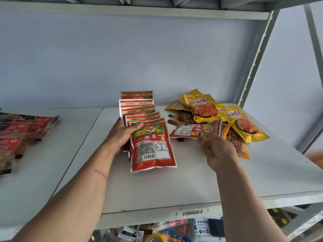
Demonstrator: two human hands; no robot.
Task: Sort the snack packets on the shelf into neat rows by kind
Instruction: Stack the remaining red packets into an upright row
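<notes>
White shelf board is filling the middle of the frame, pale, matte, with a seam running from centre toward lower left where a second board is butting against it. Barcode sticker is sitting on the front lip, lower centre. Pale blue-grey back wall is taking up the upper half. Grey slotted metal upright is slanting down the upper right; the underside of the shelf above is crossing the top edge.

Left hand is gripping a fanned stack of red packets at frame centre, thumb curled over the front one, fingers behind. The stack is stepping back toward the wall, five tops showing; lower edges look to be touching the board.

Right hand is reaching to centre right, fingers partly curled under the near edge of a single red packet lying sideways. Whether it is pinching it or only touching it, cannot tell.

Loose pile at right of centre: yellow packets are overlapping one another, brown clear-wrapped snack packs are lying under them. The sideways red packet is leaning on this pile's front edge.

At the left edge, darker red packets are lying flat in an overlapping heap on the second board, well apart from the hands.

Below the front lip, bottom of frame, mixed stationery items are showing on a lower level, blurred.
</notes>
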